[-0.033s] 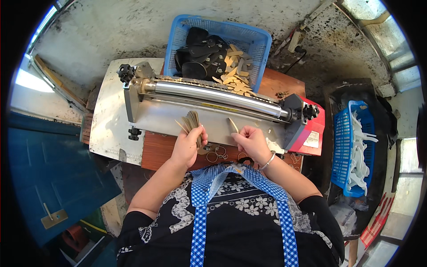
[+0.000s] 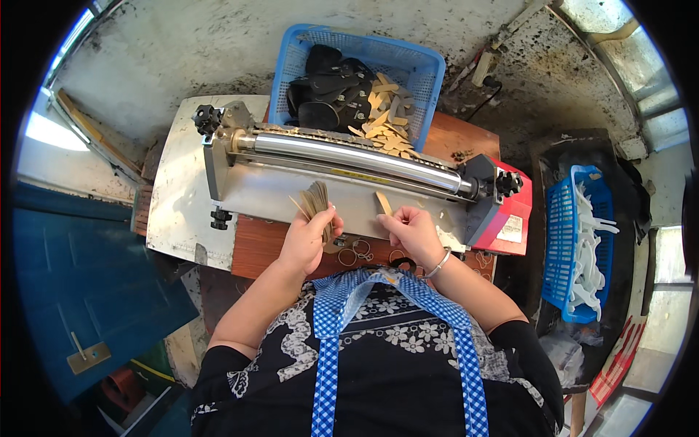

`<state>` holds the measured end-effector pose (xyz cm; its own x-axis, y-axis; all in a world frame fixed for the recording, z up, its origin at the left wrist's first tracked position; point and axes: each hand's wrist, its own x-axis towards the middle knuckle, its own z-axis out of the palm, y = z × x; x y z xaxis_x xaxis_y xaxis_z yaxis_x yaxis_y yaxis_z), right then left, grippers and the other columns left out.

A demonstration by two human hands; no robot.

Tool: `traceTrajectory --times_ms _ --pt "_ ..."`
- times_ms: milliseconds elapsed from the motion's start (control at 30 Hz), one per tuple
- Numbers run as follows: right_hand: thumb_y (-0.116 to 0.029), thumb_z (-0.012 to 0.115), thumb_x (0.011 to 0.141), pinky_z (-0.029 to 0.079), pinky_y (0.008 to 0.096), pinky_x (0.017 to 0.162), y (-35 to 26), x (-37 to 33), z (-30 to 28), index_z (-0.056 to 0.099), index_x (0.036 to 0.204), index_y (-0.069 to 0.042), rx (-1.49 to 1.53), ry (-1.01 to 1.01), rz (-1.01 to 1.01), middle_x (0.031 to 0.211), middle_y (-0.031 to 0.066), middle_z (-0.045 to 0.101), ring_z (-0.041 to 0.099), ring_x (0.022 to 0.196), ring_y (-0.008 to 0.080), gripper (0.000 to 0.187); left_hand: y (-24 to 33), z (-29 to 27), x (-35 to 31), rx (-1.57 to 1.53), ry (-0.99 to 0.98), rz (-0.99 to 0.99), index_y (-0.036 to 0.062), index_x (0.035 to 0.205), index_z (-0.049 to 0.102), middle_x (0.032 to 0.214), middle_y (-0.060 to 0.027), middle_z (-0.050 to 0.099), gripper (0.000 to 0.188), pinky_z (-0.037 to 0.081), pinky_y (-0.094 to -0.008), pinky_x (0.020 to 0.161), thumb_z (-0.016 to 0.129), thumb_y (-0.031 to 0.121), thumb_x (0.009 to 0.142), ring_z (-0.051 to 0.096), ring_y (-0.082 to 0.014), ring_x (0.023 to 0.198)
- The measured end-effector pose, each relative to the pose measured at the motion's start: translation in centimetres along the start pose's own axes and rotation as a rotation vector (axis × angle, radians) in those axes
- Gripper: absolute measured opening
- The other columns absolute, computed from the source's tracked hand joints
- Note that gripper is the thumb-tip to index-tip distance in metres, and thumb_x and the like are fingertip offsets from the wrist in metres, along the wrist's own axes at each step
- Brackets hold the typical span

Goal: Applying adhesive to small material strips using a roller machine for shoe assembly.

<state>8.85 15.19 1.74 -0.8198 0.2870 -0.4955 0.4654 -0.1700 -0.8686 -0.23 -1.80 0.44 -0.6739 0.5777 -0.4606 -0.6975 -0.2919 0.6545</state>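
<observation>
My left hand is closed round a fanned stack of thin tan strips, one of which sticks out to the left. Between the fingers of my right hand is a single tan strip, its rounded end pointing away from me. Both hands are over the near side of a roller machine, above its flat metal plate. The shiny roller lies just beyond them. What the strips are made of I cannot tell.
Behind the roller, a blue basket holds black pieces and loose tan strips. Rubber bands lie on the brown tabletop near me. At right stands another blue basket with white pieces. Black knobs flank the roller.
The strip in my right hand has turned, so more of its flat face shows now. My left hand and its stack have barely moved.
</observation>
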Motion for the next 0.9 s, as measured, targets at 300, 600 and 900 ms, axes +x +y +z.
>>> traceTrajectory --times_ms 300,600,900 --pt "-0.016 0.058 0.078 0.043 0.019 0.05 0.3 0.1 1.8 0.053 0.09 0.0 0.009 -0.069 -0.157 0.068 0.0027 0.056 0.054 0.057 0.0079 0.021 -0.6 1.2 -0.3 0.152 -0.005 0.07 0.0014 0.092 0.055 0.083 -0.0035 0.057 0.016 0.044 -0.0227 0.06 0.058 0.006 0.077 0.053 -0.0105 0.072" --pt "-0.018 0.059 0.078 0.036 0.0182 0.036 -0.6 -0.6 1.7 0.05 0.067 -0.003 -0.196 -0.138 -0.102 0.051 0.0006 0.05 0.048 0.043 0.0061 0.021 -1.1 1.1 -0.1 0.317 -0.06 0.15 0.0013 0.086 0.056 0.074 -0.002 0.057 0.015 0.04 -0.0188 0.051 0.062 0.007 0.074 0.049 -0.0074 0.059" --pt "-0.018 0.059 0.078 0.04 0.0182 0.04 0.1 1.3 -0.1 0.051 0.071 -0.004 0.331 -0.127 0.284 0.056 -0.0001 0.051 0.051 0.047 0.0081 0.018 -0.8 0.4 0.2 0.319 -0.033 0.202 0.0018 0.09 0.055 0.077 -0.0002 0.056 0.016 0.036 -0.0182 0.05 0.06 0.003 0.074 0.047 -0.0052 0.061"
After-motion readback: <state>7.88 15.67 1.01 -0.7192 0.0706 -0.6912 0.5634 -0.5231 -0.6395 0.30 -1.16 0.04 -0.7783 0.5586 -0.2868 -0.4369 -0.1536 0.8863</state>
